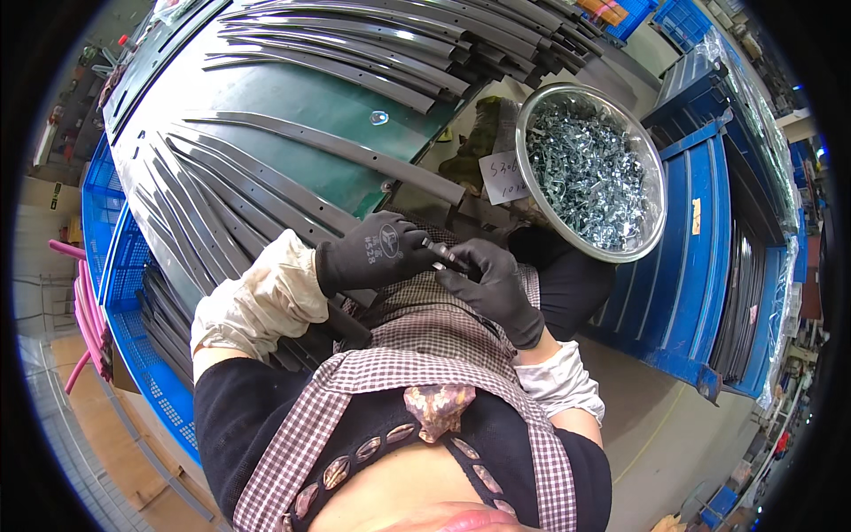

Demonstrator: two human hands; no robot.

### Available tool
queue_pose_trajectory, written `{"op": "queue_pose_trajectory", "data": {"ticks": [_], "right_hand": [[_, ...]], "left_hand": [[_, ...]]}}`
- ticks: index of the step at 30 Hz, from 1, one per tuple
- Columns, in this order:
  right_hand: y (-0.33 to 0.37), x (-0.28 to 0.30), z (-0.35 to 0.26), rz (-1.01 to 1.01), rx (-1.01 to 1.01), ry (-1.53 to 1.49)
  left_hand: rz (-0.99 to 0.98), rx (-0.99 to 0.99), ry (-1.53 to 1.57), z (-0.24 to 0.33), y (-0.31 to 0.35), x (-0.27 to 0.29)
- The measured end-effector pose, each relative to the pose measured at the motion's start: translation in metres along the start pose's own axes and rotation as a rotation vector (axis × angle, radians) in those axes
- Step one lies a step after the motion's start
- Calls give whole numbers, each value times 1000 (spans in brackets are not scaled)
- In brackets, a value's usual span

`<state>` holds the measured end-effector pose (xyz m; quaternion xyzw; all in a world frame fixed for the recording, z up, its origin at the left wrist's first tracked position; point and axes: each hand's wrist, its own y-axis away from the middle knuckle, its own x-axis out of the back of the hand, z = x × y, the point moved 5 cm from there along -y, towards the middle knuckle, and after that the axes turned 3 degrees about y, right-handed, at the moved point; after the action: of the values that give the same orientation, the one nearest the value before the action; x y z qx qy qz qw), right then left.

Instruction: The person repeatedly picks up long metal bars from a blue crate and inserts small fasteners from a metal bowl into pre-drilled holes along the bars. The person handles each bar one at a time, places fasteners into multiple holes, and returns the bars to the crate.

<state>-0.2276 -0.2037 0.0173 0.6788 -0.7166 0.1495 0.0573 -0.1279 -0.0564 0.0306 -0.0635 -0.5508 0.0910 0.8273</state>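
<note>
My left hand (pixel 377 253), in a black glove, is closed with its fingertips pinched on a small shiny metal piece (pixel 438 249) in front of my apron. My right hand (pixel 492 288), gloved alike, meets it there with thumb and fingers curled together. What lies between the right fingertips is mostly hidden. To the right of my hands, a round metal bowl (pixel 658 206) holds a heap of small shiny metal clips (pixel 585 168). On the left, long dark strips with holes (pixel 257 191) lie fanned out over the green table (pixel 355 133), some ends close to my left hand.
More dark strips (pixel 372 44) are stacked across the table's far side. A blue crate (pixel 115 275) with strips stands at the left. Blue metal bins (pixel 665 266) stand at the right, one holding strips. A paper with handwriting (pixel 503 177) lies beside the bowl.
</note>
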Motion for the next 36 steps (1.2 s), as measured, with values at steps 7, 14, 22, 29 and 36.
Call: {"op": "queue_pose_trajectory", "data": {"ticks": [7, 14, 22, 29, 36], "right_hand": [[-6, -10, 22, -109, -215, -387], [-22, 16, 51, 47, -127, 9], [-60, 37, 54, -73, 36, 541], [-86, 37, 72, -150, -117, -170], [-73, 38, 114, -106, -164, 238]], "left_hand": [[83, -214, -123, 3, -13, 9], [27, -20, -247, -46, -23, 14], [154, 127, -20, -105, -26, 13], [121, 140, 44, -110, -28, 10], [133, 156, 28, -114, -25, 9]]}}
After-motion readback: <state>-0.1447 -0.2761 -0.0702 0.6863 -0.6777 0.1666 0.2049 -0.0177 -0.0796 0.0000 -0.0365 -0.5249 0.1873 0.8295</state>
